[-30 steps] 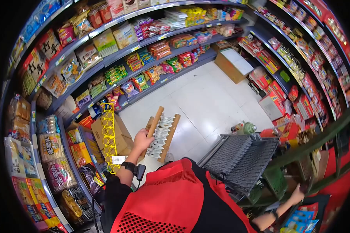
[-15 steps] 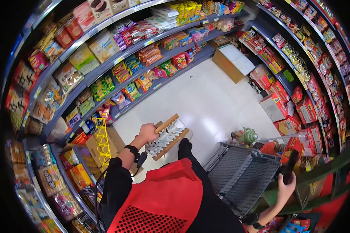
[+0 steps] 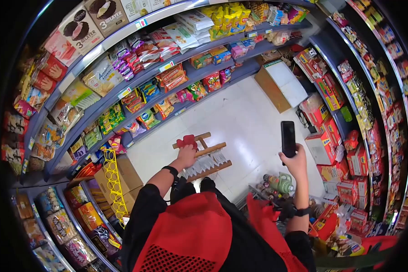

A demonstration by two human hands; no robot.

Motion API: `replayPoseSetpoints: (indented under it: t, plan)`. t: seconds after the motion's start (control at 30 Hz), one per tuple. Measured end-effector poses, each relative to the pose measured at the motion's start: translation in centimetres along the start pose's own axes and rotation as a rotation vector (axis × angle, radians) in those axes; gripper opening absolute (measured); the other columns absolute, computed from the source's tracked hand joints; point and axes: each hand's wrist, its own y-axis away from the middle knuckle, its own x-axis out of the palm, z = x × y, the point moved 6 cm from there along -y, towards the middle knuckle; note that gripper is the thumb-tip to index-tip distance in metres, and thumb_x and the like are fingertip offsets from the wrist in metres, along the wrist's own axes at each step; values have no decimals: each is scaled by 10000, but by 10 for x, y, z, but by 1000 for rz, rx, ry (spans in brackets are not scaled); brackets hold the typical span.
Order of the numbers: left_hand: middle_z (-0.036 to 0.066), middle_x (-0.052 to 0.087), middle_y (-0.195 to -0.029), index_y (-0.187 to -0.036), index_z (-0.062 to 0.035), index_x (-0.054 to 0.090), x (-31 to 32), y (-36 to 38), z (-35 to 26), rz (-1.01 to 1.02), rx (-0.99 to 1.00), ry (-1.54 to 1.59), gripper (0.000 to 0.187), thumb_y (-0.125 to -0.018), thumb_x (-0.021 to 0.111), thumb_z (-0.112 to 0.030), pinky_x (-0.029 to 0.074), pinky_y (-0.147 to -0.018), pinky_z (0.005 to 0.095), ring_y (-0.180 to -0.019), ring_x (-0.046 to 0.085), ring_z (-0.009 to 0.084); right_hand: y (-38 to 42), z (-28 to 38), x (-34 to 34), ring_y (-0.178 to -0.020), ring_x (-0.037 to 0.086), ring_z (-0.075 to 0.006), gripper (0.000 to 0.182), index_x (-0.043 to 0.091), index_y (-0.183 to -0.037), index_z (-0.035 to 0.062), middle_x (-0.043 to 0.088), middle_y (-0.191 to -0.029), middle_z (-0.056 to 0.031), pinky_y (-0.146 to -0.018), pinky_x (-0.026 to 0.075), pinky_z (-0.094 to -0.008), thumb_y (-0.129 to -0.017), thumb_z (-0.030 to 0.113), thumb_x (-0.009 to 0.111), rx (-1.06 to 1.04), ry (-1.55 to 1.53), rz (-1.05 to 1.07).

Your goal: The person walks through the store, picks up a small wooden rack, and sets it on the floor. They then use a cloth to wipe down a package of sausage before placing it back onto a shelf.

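My left hand (image 3: 186, 157) is closed on the wooden rack (image 3: 209, 170), a frame of wooden bars with a row of whitish, clear pieces between them. A red item (image 3: 187, 141) lies at my fingers, against the rack's upper part; what it is I cannot make out. My right hand (image 3: 296, 159), raised at the right of centre, grips a black phone (image 3: 288, 138), held upright with its dark face showing.
Snack shelves (image 3: 177, 59) curve along the left and top, with more shelving (image 3: 344, 90) at the right. A cardboard box (image 3: 269, 88) stands on the floor (image 3: 213, 113). A yellow rack (image 3: 114, 181) is at the left; a green jug (image 3: 283, 182) stands at lower right.
My right hand has moved up and inward with the phone. The grey stepped cart or stool is out of view. The wooden rack has shifted right and turned, and a red item now shows beside my left hand.
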Motion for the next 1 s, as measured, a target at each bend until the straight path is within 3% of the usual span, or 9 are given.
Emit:
replayPoseSetpoints:
  t: [0.03,0.23,0.27,0.3,0.37,0.43,0.47,0.63,1.0]
  plan:
    - [120,552,-1060,-990,-65,665,0,-18,2,6,4,13,350,-795,663,-355,445,-845,461,-1031,536,295,-25,4,20,-793,650,-272,671,522,-1119,-101,632,-956,-207,-726,528,-357,-632,240,834,-168,60,-71]
    - [105,555,-1101,-1092,-65,642,21,-107,22,177,77,54,415,-791,674,-349,431,-872,459,-1087,529,280,-147,64,158,-730,650,-295,667,556,-1042,-121,649,-849,-201,-683,530,-371,-600,288,843,-83,-33,202]
    - [105,562,-1098,-1107,-56,631,24,-118,28,127,126,57,458,-780,681,-373,438,-852,459,-1055,549,288,-166,66,184,-736,645,-321,670,566,-1016,-126,639,-857,-218,-687,530,-393,-578,298,843,-199,39,103]
    - [108,564,-1100,-1119,-51,623,32,-130,36,108,171,54,484,-777,680,-389,438,-851,456,-1034,559,288,-180,94,203,-843,635,-356,662,576,-995,-117,617,-938,-253,-763,524,-422,-574,327,828,-78,27,277]
    - [103,570,-1086,-1088,-54,639,45,-155,54,66,158,103,476,-773,683,-409,438,-840,454,-1044,548,280,-223,93,266,-909,618,-380,649,584,-970,-104,597,-979,-275,-814,515,-445,-573,356,810,-127,197,231]
    - [94,575,-1063,-1028,-60,660,60,-178,65,153,142,86,446,-765,687,-419,436,-827,444,-1055,538,274,-269,87,344,-884,612,-414,650,587,-949,-94,601,-965,-282,-814,521,-446,-566,385,802,-117,72,326]
    - [89,575,-1045,-971,-58,673,62,-182,72,-3,205,74,418,-761,687,-419,425,-816,440,-1058,530,269,-287,91,375,-922,595,-418,689,569,-991,-98,589,-972,-279,-828,516,-444,-555,378,810,-176,160,322]
    - [94,559,-982,-894,-54,675,100,-241,93,-28,147,127,350,-762,688,-378,403,-819,444,-985,526,273,-365,90,532,-1089,534,-392,779,488,-1120,-62,530,-1107,-250,-890,501,-439,-562,361,829,-260,146,338]
    - [106,514,-916,-794,-52,628,144,-234,102,-119,7,289,295,-715,711,-325,393,-775,431,-919,511,284,-447,140,690,-1128,530,-349,774,485,-1146,-29,491,-1171,-187,-912,509,-411,-573,329,864,-231,255,369]
